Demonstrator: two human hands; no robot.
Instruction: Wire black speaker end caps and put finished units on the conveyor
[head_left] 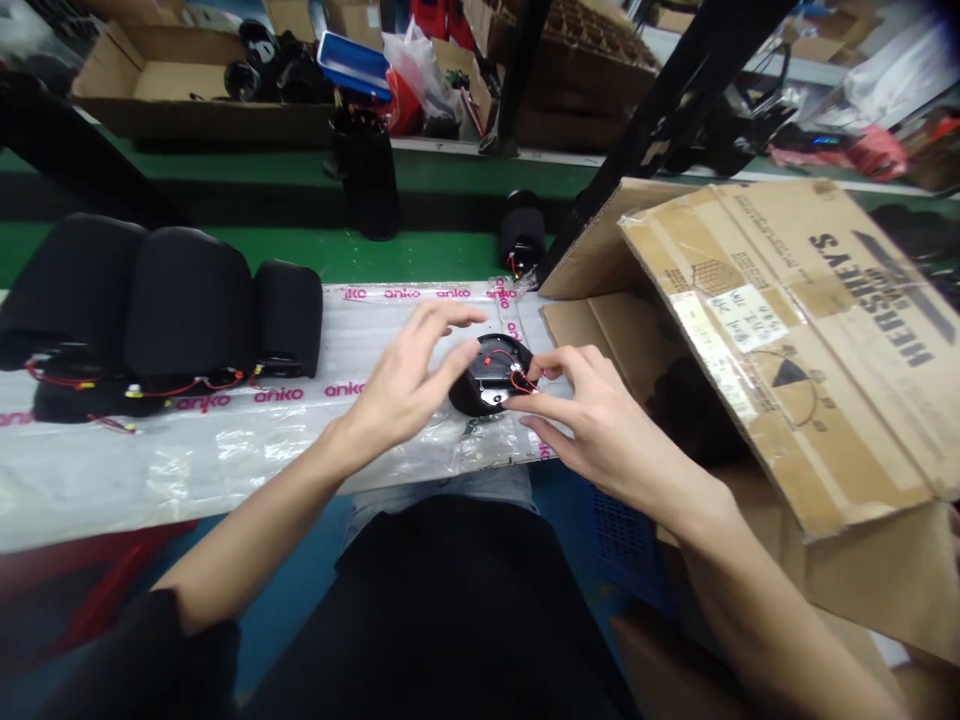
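A black round housing (469,396), possibly part of a speaker, lies on the plastic-covered bench in front of me with its hollow inside facing up. Thin red wires (517,378) with small connectors run out of it. My right hand (596,410) is at its right edge, fingertips closed around the wires. To the left of the housing, my left hand (409,380) hovers with thumb and fingers apart, the thumb near the rim. Whether that thumb touches the rim I cannot tell.
Several black fabric-covered cylinders (187,300) with wires stand at the left. A large open cardboard box (810,330) leans at the right. Another black cylinder (523,225) stands behind, near a dark post (637,130). A parts box (187,80) sits at the back.
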